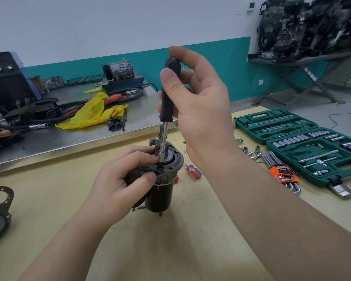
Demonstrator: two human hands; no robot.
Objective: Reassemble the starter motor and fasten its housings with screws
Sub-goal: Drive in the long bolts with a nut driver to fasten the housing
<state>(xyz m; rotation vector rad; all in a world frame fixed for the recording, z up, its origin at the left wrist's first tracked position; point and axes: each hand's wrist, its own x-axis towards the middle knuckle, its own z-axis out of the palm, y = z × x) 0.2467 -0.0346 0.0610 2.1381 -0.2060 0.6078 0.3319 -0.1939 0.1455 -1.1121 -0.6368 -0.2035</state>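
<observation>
Surface: pale wooden surface [190, 230] across the lower frame, with a steel bench behind it at upper left.
Motor: stands upright at centre frame [160, 191], grey end housing [174, 159] on top.
Progress: housing sits on the motor body, so the parts look stacked; a screw is being driven at the housing's near edge, under the socket tip. Judged about midway through fastening; how many screws are in, I cannot tell. Another bracket [0, 201] lies loose at the left edge and may still need fitting.
Driver: black-handled driver [169, 92] upright, its shaft reaching down to the housing.
Right hand: [201, 110] thumb and fingers curled around the handle top, the grip light.
Left hand: [120, 183] fingers [148, 157] wrapped on the motor just below the housing, fingertips beside the socket, steadying it.
Tools: green socket set [304, 147] open at right; red screwdriver [194, 171] just right of the motor.
</observation>
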